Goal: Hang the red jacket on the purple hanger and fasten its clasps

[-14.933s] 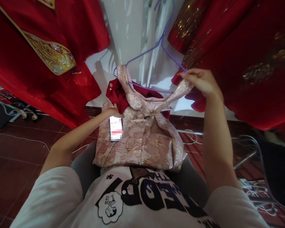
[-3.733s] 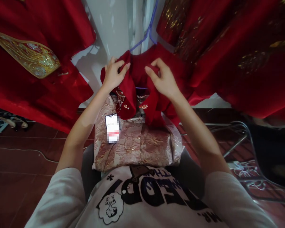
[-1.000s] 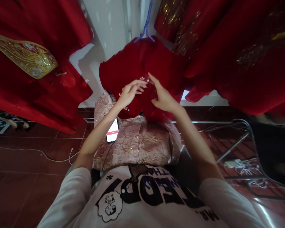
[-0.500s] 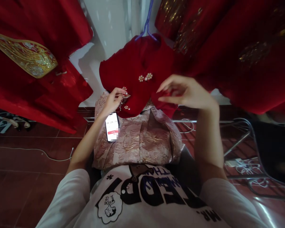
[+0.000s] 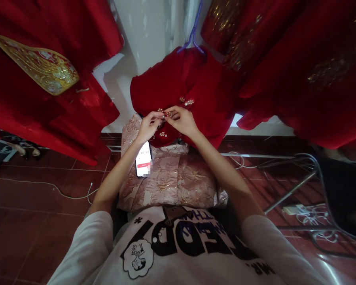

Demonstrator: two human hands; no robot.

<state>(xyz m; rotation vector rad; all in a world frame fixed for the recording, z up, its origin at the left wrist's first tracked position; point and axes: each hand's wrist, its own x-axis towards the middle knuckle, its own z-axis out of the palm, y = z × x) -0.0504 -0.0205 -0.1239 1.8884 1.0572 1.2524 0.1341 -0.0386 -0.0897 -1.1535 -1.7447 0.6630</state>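
Observation:
A red garment (image 5: 157, 87) hangs from a purple hanger (image 5: 192, 39), its lower part over pink brocade fabric (image 5: 166, 174) on my lap. Pearl-and-gold flower ornaments (image 5: 189, 102) dot the red cloth. My left hand (image 5: 149, 126) pinches a beaded ornament (image 5: 160, 111) at the garment's lower left; the fingers partly cover it. Right beside it, my right hand (image 5: 180, 120) has thumb and fingertips closed together, almost touching the left fingertips. Whatever the right fingertips hold is too small to make out.
A lit phone (image 5: 144, 164) showing a timer lies on the brocade by my left forearm. Red embroidered garments (image 5: 97, 114) hang on both sides. A metal-framed chair (image 5: 323, 178) stands at right. White cables (image 5: 313, 215) lie on the tiled floor.
My right hand has come down and left from over the garment's right side to meet my left hand at the ornament. My left hand keeps its pinch; the view has shifted slightly.

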